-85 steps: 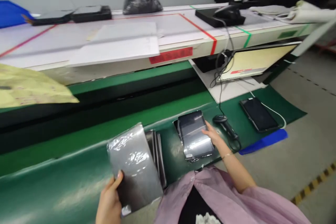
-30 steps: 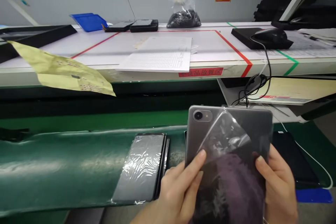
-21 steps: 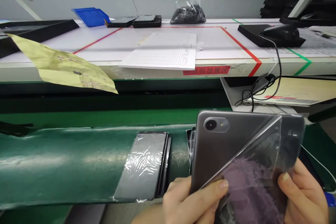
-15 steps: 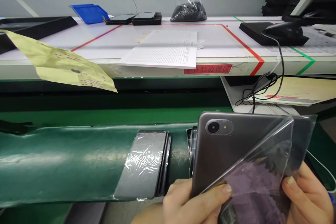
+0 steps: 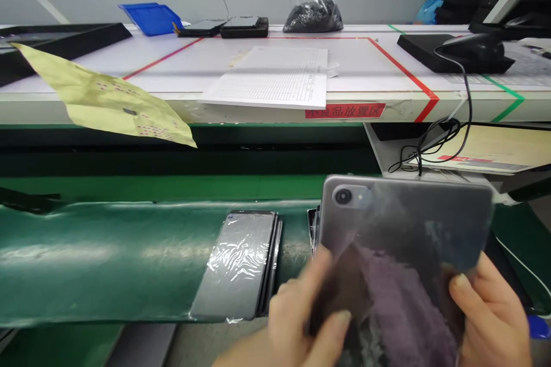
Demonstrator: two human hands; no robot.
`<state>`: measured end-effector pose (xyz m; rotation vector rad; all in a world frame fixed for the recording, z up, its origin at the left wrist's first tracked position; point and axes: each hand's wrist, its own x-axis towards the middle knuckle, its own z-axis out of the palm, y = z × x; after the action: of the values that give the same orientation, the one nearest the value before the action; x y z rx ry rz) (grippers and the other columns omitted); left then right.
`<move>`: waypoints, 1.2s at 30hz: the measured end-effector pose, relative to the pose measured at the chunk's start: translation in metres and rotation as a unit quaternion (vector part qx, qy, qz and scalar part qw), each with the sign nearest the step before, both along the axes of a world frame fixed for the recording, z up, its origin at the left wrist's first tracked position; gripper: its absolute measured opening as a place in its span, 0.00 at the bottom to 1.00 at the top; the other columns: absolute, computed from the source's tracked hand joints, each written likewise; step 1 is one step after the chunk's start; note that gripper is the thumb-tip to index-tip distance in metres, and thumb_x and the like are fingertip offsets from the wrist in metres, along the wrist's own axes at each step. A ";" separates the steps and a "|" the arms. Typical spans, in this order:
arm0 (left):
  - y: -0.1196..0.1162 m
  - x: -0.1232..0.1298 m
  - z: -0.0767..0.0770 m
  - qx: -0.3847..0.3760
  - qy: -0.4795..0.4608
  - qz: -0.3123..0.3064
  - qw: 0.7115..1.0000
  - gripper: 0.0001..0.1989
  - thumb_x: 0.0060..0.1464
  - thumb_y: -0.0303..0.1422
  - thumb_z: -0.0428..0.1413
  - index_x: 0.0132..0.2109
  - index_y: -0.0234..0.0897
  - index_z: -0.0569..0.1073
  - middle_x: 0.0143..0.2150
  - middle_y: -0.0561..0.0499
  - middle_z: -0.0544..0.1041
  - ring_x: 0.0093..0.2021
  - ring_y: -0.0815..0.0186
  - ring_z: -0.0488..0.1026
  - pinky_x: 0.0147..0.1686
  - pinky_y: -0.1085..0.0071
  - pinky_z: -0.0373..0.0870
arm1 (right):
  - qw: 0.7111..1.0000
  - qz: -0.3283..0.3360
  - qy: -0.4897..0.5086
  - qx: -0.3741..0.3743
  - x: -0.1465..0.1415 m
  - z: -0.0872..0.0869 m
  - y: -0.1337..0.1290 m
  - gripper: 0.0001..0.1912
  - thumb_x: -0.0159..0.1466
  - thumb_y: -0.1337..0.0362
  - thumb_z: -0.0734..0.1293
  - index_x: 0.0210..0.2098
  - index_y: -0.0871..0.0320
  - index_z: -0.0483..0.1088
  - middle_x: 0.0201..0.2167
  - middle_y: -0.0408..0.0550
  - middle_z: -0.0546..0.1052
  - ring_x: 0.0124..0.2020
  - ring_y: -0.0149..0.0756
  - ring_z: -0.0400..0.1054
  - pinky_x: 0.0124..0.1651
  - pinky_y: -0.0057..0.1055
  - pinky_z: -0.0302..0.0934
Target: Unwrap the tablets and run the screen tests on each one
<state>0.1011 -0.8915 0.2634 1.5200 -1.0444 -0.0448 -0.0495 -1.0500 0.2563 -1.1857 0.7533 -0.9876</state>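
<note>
A grey tablet (image 5: 400, 223), its back and round camera facing me, is held up at the lower right. Clear film lies over its back, with a purplish sheen low down. My right hand (image 5: 491, 309) grips the tablet's right edge, thumb on the back. My left hand (image 5: 305, 315), a little blurred, holds the lower left edge between thumb and fingers. To the left, a stack of film-wrapped tablets (image 5: 236, 264) lies on the green mat (image 5: 107, 264). More stacked devices (image 5: 314, 223) are partly hidden behind the held tablet.
A white shelf (image 5: 258, 100) crosses behind, bearing printed sheets (image 5: 275, 77), a bag of black pieces (image 5: 313, 14), a blue tray (image 5: 150, 19) and a black mouse (image 5: 473, 49). Yellow paper (image 5: 112, 97) hangs off its edge; a cable (image 5: 467, 109) dangles. A person (image 5: 434, 0) stands at the back right.
The film, earlier folded diagonally with a loose corner past the tablet's right side, now lies across the back. My left hand's index finger has moved up the left edge. A person has appeared behind.
</note>
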 end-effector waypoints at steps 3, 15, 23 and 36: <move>0.003 0.045 -0.043 0.090 0.113 0.111 0.983 0.33 0.62 0.36 0.45 0.70 0.43 0.40 0.51 0.42 0.76 0.42 0.63 0.76 0.42 0.65 0.75 | 0.996 0.052 0.055 0.045 0.012 -0.012 -0.011 0.29 0.58 0.59 0.70 0.58 0.52 0.65 0.52 0.50 0.74 0.47 0.43 0.72 0.47 0.33 0.68; 0.137 0.162 -0.180 0.576 0.174 0.337 0.724 0.31 0.48 0.57 0.48 0.43 0.30 0.67 0.42 0.35 0.76 0.47 0.45 0.73 0.42 0.61 0.67 | 0.967 0.104 0.226 0.052 0.054 -0.132 -0.040 0.30 0.51 0.46 0.72 0.44 0.63 0.69 0.40 0.55 0.78 0.42 0.45 0.72 0.46 0.37 0.65; 0.135 0.154 -0.119 0.521 0.128 0.379 0.754 0.22 0.44 0.55 0.46 0.32 0.40 0.61 0.28 0.43 0.73 0.34 0.49 0.73 0.33 0.62 0.65 | 0.970 0.129 0.203 0.036 0.058 -0.131 -0.041 0.32 0.52 0.44 0.71 0.45 0.63 0.69 0.44 0.57 0.77 0.45 0.45 0.71 0.48 0.36 0.64; 0.007 0.053 -0.022 0.042 0.414 0.055 0.907 0.42 0.48 0.43 0.62 0.67 0.41 0.55 0.48 0.46 0.77 0.45 0.60 0.76 0.44 0.68 0.73 | 0.992 0.115 0.044 -0.002 0.051 -0.065 -0.039 0.33 0.55 0.40 0.67 0.47 0.60 0.70 0.41 0.53 0.77 0.39 0.39 0.72 0.41 0.29 0.67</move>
<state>0.1542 -0.8845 0.2418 1.4164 -0.2719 -0.6117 0.0011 -1.0894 0.1915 -1.2958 0.6664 -0.7497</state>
